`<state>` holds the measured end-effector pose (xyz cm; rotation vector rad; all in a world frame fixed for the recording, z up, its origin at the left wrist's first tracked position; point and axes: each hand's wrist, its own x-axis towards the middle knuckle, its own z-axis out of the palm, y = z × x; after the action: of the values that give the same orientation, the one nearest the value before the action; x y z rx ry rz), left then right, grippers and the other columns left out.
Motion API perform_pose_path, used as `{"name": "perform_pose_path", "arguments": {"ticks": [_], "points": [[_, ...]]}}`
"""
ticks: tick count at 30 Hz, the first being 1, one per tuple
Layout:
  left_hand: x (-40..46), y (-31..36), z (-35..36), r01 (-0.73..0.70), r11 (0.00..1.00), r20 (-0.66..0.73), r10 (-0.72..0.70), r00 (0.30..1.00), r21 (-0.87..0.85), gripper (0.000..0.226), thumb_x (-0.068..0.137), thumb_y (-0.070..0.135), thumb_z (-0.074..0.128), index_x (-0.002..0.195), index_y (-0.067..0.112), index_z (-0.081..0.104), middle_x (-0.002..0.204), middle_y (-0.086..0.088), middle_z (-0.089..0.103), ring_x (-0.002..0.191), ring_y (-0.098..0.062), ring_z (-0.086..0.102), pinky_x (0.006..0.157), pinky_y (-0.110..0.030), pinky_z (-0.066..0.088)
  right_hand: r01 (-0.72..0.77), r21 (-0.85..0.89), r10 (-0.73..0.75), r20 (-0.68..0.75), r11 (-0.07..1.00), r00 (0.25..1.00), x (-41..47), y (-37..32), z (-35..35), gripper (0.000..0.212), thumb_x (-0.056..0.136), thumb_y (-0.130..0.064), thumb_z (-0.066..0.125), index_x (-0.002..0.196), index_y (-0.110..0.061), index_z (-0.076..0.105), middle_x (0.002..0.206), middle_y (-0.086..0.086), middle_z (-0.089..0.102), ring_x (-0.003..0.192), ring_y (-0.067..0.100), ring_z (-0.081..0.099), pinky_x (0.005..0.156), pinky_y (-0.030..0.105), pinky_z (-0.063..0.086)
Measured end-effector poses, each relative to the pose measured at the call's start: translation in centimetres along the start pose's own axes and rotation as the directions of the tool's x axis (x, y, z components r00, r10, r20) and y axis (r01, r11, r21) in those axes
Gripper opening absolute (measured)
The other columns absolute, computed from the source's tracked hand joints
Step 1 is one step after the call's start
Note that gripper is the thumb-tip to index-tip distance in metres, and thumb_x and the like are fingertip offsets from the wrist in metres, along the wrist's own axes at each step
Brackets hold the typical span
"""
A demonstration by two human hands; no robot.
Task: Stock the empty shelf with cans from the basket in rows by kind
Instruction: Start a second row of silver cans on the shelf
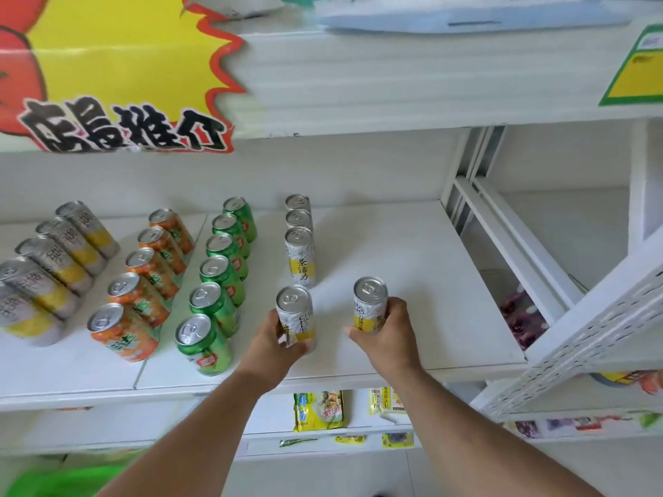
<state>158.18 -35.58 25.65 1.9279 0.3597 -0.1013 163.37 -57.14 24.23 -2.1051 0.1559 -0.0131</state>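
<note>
My left hand (pixel 278 344) grips a slim white-and-yellow can (pixel 296 310) standing near the front of the white shelf (pixel 412 263), in line behind three like cans (pixel 300 256). My right hand (pixel 389 333) grips another slim white-and-yellow can (pixel 370 303) just to the right, over the bare part of the shelf. Left of these run a row of green cans (pixel 222 270), a row of orange cans (pixel 143 281) and a row of silver-and-yellow cans (pixel 46 267).
A yellow and red promotional sign (pixel 118 73) hangs over the upper shelf edge at left. White shelf uprights (pixel 502 224) bound the shelf on the right. Snack packets (pixel 319 410) sit on the lower shelf. Something green (pixel 71 480) shows at the bottom left.
</note>
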Motion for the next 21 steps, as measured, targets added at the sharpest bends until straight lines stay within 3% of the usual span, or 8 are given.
{"name": "perform_pose_path", "arguments": {"ticks": [2, 4, 5, 7, 9, 15, 18, 21], "points": [[-0.2, -0.3, -0.3, 0.013, 1.0, 0.023, -0.013, 1.0, -0.003, 0.069, 0.078, 0.013, 0.086, 0.135, 0.025, 0.049, 0.12, 0.007, 0.068, 0.113, -0.002, 0.062, 0.083, -0.007, 0.049, -0.047, -0.019, 0.048, 0.029, 0.999, 0.998, -0.6, 0.4, -0.2, 0.091, 0.057, -0.053, 0.09, 0.13, -0.018, 0.049, 0.124, 0.001, 0.063, 0.116, 0.024, 0.063, 0.095, 0.04, 0.055], [-0.5, -0.6, -0.7, 0.02, 1.0, 0.036, -0.019, 0.999, -0.01, 0.08, 0.075, 0.021, 0.089, 0.141, 0.029, 0.045, 0.13, 0.009, 0.064, 0.125, -0.004, 0.056, 0.099, -0.024, 0.052, -0.103, -0.034, 0.104, 0.031, 0.994, 0.994, -2.4, 0.6, -0.3, 0.105, 0.065, -0.052, 0.089, 0.149, -0.013, 0.039, 0.147, 0.006, 0.052, 0.136, 0.025, 0.051, 0.11, 0.041, 0.046], [-0.8, -0.9, -0.9, 0.02, 1.0, 0.036, -0.02, 0.999, -0.001, 0.085, 0.074, 0.025, 0.09, 0.144, 0.031, 0.042, 0.136, 0.01, 0.06, 0.13, -0.006, 0.052, 0.106, -0.034, 0.049, -0.121, -0.019, 0.121, 0.0, 0.992, 0.993, -3.6, 0.9, -0.2, 0.1, 0.073, -0.046, 0.088, 0.152, -0.011, 0.037, 0.15, 0.008, 0.05, 0.14, 0.025, 0.048, 0.113, 0.04, 0.043], [-1.4, -1.2, -1.3, 0.026, 1.0, 0.025, -0.026, 0.999, 0.008, 0.09, 0.077, 0.024, 0.087, 0.151, 0.028, 0.035, 0.149, 0.004, 0.049, 0.136, -0.011, 0.046, 0.111, -0.042, 0.044, -0.092, 0.03, 0.095, -0.109, 0.995, 0.99, -6.9, 1.3, 0.4, 0.078, 0.085, -0.032, 0.082, 0.149, -0.01, 0.043, 0.145, 0.009, 0.055, 0.135, 0.025, 0.054, 0.111, 0.038, 0.044], [-2.0, -1.1, -1.5, 0.029, 1.0, 0.01, -0.029, 1.0, 0.006, 0.088, 0.084, 0.018, 0.081, 0.155, 0.019, 0.029, 0.154, -0.002, 0.044, 0.138, -0.015, 0.045, 0.11, -0.036, 0.042, -0.038, 0.049, 0.046, -0.175, 0.998, 0.984, -9.6, 1.1, 1.3, 0.058, 0.09, -0.025, 0.076, 0.141, -0.013, 0.052, 0.132, 0.005, 0.062, 0.123, 0.023, 0.062, 0.104, 0.037, 0.049], [-2.9, -1.3, -2.5, 0.005, 1.0, -0.02, -0.005, 1.0, 0.0, 0.058, 0.099, 0.02, 0.062, 0.151, 0.013, 0.039, 0.15, -0.004, 0.05, 0.134, -0.015, 0.051, 0.103, -0.025, 0.038, -0.056, 0.092, 0.034, 0.222, 0.994, 0.974, -9.2, -3.1, 3.4, 0.02, 0.104, -0.031, 0.056, 0.124, -0.028, 0.055, 0.12, -0.015, 0.057, 0.108, -0.001, 0.056, 0.095, 0.02, 0.043], [-3.6, -1.3, -2.6, -0.004, 0.999, -0.007, 0.003, 1.0, -0.033, 0.051, 0.103, 0.023, 0.055, 0.151, 0.012, 0.042, 0.149, -0.002, 0.051, 0.133, -0.014, 0.05, 0.103, -0.022, 0.034, -0.12, 0.149, 0.082, 0.24, 0.981, 0.967, -7.8, -4.9, 4.3, 0.041, 0.108, -0.035, 0.047, 0.144, -0.018, 0.054, 0.13, -0.008, 0.056, 0.126, 0.011, 0.055, 0.106, 0.026, 0.038], [-3.8, -1.5, -2.3, 0.003, 0.996, 0.026, -0.001, 1.0, -0.087, 0.049, 0.104, 0.022, 0.05, 0.152, 0.014, 0.042, 0.146, 0.003, 0.052, 0.131, -0.009, 0.048, 0.105, -0.022, 0.032, -0.182, 0.166, 0.134, 0.266, 0.969, 0.955, -6.6, -5.0, 5.6, 0.025, 0.109, -0.036, 0.043, 0.111, -0.025, 0.065, 0.101, -0.008, 0.054, 0.099, 0.015, 0.051, 0.092, 0.03, 0.041]]}}
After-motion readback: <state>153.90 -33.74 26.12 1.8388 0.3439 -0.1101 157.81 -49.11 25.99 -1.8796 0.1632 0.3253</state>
